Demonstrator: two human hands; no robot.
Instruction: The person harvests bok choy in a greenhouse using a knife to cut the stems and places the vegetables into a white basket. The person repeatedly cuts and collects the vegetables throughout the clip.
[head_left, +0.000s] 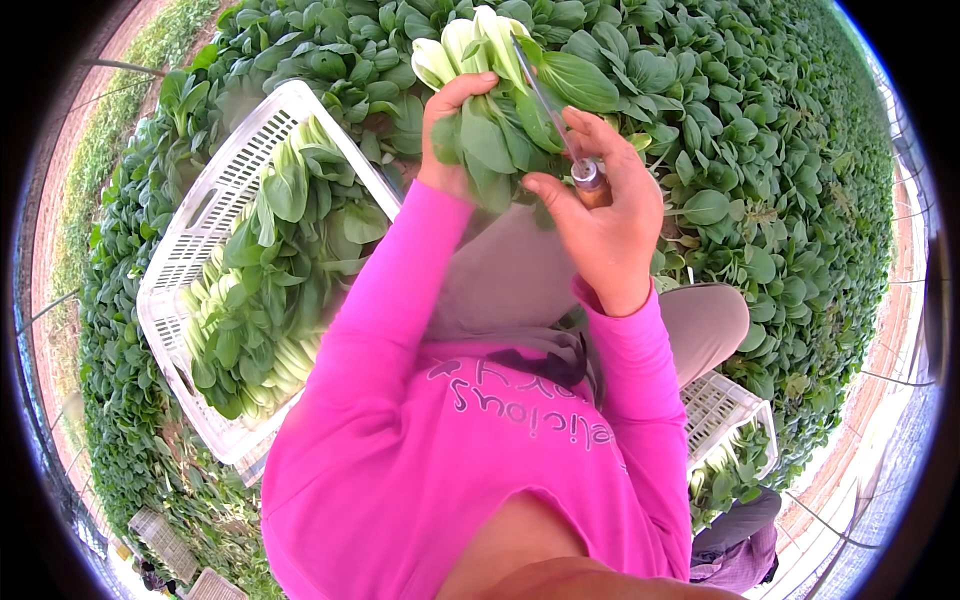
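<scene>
Several heads of bok choy (487, 112) are bunched in my left hand (454, 135), their pale cut bases pointing away from me and the green leaves hanging toward my lap. My right hand (611, 202) holds a knife (547, 109) by its wooden handle, which has a metal collar. The narrow blade reaches up along the right side of the bunch, its tip near the pale stalks. Whether the blade touches them I cannot tell. My right thumb and fingers are spread beside the leaves.
A white plastic crate (169, 300) filled with bok choy stands at my left. Another white crate (720, 420) holds greens at the lower right, near another person (739, 540). Dense growing bok choy (780, 187) spreads ahead and right. More crates (165, 544) lie at the lower left.
</scene>
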